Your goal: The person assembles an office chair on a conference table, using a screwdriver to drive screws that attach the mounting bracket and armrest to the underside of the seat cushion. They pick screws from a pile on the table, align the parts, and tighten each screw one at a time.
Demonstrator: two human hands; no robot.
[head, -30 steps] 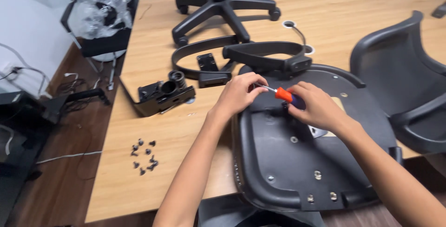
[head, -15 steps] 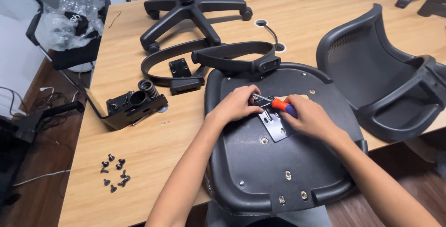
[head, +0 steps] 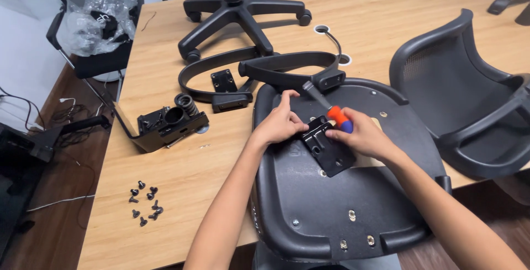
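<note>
Head camera looked down over my two forearms onto the upturned chair seat [head: 331, 209], whose near edge hung past the table's front edge toward me. My left hand [head: 279, 123] lay on the seat's underside with its fingers curled against the left end of the black metal bracket [head: 328, 146], which sat flat near the seat's middle. My right hand [head: 359, 135] was closed around the orange-handled screwdriver [head: 331, 110], touching the bracket's right end; the tool slanted up and away to the left. The two hands were close together, the bracket between them.

Left of the seat, bare wooden table [head: 182, 165] gave open room. A loose cluster of black screws [head: 146, 202] lay near the table's left front corner. Farther back sat the black tilt mechanism [head: 168, 123] with its spring, near the left edge. Beyond the seat lay the two curved armrests [head: 276, 65] and a small black plate [head: 223, 80], just beside each other. At the far end stood the five-star wheel base [head: 237, 16]. To the right, the mesh backrest [head: 464, 93] overhung the table's right side. Off the far left corner, a crumpled clear plastic bag [head: 99, 19] rested on another chair.
</note>
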